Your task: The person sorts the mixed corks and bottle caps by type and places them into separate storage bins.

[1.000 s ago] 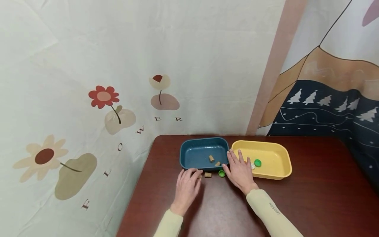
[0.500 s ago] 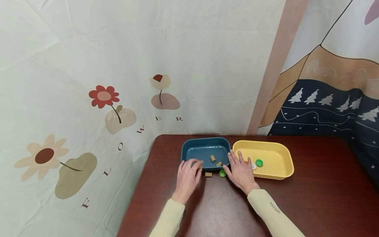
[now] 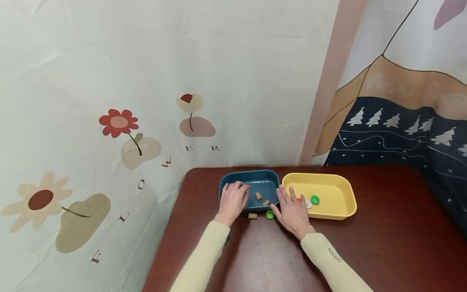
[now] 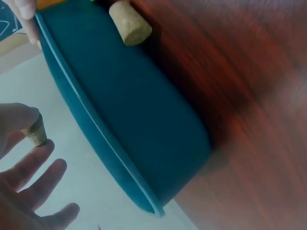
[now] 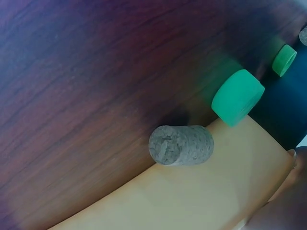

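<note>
My left hand [image 3: 232, 198] is over the left part of the blue tray [image 3: 264, 187], pinching a cork [image 4: 36, 132] between thumb and fingertip. The other fingers are spread apart in the left wrist view. Two corks lie inside that tray, one a short stopper [image 3: 258, 196], the other a smaller piece [image 3: 266, 202]. My right hand [image 3: 294, 213] lies with straight fingers across the near corner of the yellow tray [image 3: 337, 198], its fingertips at the rims where both trays meet. An orange cap [image 3: 298, 200], a white cap [image 3: 308, 204] and a green cap [image 3: 315, 200] are in the yellow tray.
On the brown table [image 3: 262, 251], a cork [image 3: 252, 216] and a green cap [image 3: 269, 215] lie before the blue tray. The right wrist view shows another cork [image 5: 182, 145] and green cap [image 5: 237, 97] beside the yellow tray. A printed cloth [image 3: 255, 101] hangs behind.
My left hand has picked up a cork from the table before the blue tray and moved it up and over that tray. My right hand stays in place.
</note>
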Demonstrator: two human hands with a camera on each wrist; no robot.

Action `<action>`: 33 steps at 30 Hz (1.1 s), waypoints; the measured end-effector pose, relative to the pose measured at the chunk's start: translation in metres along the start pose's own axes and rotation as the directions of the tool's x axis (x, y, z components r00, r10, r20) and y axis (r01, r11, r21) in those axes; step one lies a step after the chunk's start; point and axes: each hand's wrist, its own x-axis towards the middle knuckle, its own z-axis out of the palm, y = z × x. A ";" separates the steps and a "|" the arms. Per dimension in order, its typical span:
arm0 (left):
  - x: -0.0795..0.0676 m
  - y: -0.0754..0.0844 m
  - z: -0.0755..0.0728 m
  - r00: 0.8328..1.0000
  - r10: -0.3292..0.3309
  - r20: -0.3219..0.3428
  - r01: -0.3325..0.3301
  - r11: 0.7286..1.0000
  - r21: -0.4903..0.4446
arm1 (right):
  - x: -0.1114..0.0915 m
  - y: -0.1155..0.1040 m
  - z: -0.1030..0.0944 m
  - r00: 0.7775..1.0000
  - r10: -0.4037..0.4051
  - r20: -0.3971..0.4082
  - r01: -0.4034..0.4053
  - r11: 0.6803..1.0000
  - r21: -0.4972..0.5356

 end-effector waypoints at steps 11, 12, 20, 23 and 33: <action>0.018 -0.003 0.019 0.980 -0.065 0.187 0.058 0.997 0.041 | 0.001 -0.001 -0.001 1.000 0.015 0.017 -0.015 1.000 -0.005; 0.018 -0.003 0.021 0.977 -0.077 0.201 0.070 0.997 0.044 | 0.001 -0.001 -0.001 1.000 0.020 0.023 -0.020 1.000 -0.003; 0.020 -0.003 0.034 0.933 -0.161 0.323 0.151 0.987 0.055 | 0.001 -0.003 -0.001 0.999 0.024 0.036 -0.025 1.000 0.011; 0.020 -0.003 0.035 0.920 -0.188 0.344 0.184 0.982 0.043 | 0.001 -0.004 -0.001 0.999 0.025 0.047 -0.025 1.000 0.014; 0.015 0.009 0.025 0.945 -0.183 0.272 0.206 0.977 -0.059 | 0.001 -0.003 -0.001 0.999 0.022 0.045 -0.023 1.000 0.007</action>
